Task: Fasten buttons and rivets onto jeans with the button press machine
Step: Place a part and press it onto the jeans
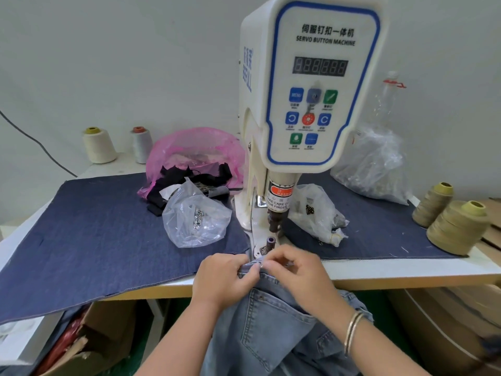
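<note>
Faded blue denim jeans (273, 329) hang off the near edge of the tabletop (406, 272), their waistband lifted up to the base of the button press machine (311, 85). The left hand (225, 280) has its grip clamped on the waistband, thumb on top and fingers curled under the fabric. The right hand (295, 270) pinches the same edge just beside it, fingertips touching a small metal piece there; what that piece is cannot be told. A pair of thin bangles (352, 332) sits on the right wrist.

Just beyond the hands, the machine's lower die (271, 240) stands upright under the dark punch (275, 221), with a gap between them. A white control panel with a blue border, coloured keys and a dark number display faces the near side.

Dark blue cloth (95, 232) covers most of the tabletop. On it, left of the machine, lies a clear bag of silver buttons (196, 221), and behind that a pink bag (195, 156) holding black scraps. Right of the machine lies another clear bag with dark metal pieces (314, 210), and farther back a big crumpled clear bag (376, 164). Two olive thread cones (455, 226) stand at the right edge; a cream cone (99, 145) and a grey one (142, 143) stand at the far left by the wall.
</note>
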`<state>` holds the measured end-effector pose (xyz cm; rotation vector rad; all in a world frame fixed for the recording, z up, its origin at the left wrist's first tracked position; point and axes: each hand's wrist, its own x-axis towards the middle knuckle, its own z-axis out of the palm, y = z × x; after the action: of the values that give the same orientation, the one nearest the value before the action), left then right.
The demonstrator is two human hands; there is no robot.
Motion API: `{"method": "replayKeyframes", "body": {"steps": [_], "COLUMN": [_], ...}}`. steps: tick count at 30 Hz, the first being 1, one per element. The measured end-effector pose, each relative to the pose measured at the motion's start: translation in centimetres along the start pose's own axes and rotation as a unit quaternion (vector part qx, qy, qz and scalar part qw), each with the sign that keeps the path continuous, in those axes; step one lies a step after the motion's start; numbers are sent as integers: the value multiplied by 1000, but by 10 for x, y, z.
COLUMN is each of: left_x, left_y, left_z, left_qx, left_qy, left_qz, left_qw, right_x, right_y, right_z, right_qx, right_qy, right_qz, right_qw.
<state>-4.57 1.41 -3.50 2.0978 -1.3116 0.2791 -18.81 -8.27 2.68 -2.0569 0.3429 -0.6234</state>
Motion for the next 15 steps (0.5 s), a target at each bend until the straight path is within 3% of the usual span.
{"method": "replayKeyframes", "body": {"steps": [3,15], "left_x": [0,0], "left_y": [1,1], "left_z": [-3,-1], "left_qx": [3,13], "left_qy": [-3,-15], "left_qz": [-1,-13], "left_qw": [1000,1000], "right_x": [12,41], "right_y": [15,25], "right_z": [-18,-14], "right_qx": [-28,-202], "right_qy": [84,70], "right_qz": [29,-33], "right_qw": [996,976]}}
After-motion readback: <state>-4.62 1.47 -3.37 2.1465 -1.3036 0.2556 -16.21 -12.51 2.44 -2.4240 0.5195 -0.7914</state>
